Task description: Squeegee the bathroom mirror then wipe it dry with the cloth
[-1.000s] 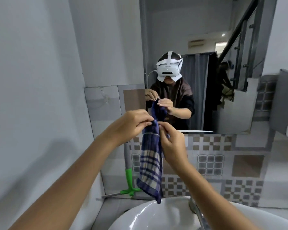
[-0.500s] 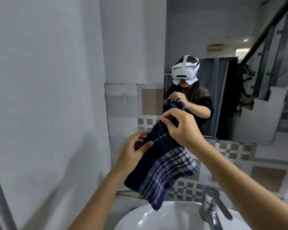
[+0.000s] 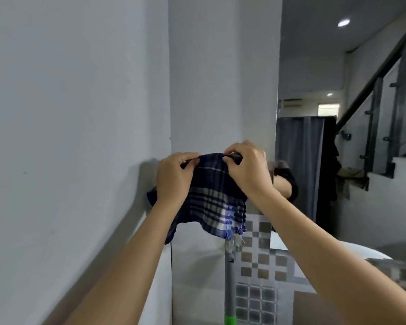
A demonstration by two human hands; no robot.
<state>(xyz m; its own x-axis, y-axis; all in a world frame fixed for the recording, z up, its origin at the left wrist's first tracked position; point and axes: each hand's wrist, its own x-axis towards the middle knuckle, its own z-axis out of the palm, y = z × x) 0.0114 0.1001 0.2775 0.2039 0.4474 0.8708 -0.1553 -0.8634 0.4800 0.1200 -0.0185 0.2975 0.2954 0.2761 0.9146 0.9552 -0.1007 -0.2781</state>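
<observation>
Both hands are raised in front of the grey wall [image 3: 80,113] near the corner, just left of the mirror [image 3: 338,90], and between them they hold a dark blue plaid cloth [image 3: 211,198] by its top edge. The left hand [image 3: 174,181] has its fingers [image 3: 189,161] curled shut over the cloth's upper left part, thumb and forefinger pinching the hem. The right hand [image 3: 249,170] grips the upper right part the same way, its fingers [image 3: 232,158] closed tight on a bunched fold of the fabric. The stretch of hem between the two hands runs nearly level, and the rest of the cloth hangs down behind the wrists, with a paler checked band across its lower half and a frayed, fringed corner at the lower right.

The cloth is held up in the air, in front of the wall (whether it touches the wall cannot be told). Its right corner hangs in front of the patterned wall tiles [image 3: 263,266]. Directly below that fringe stands a grey pole with a green section at the bottom edge of the view, the squeegee handle [image 3: 230,289], upright against the tiles and untouched by either hand. The mirror's left edge lies just right of the right hand; its glass reflects a dark sleeve, a grey curtain and a stair railing.
</observation>
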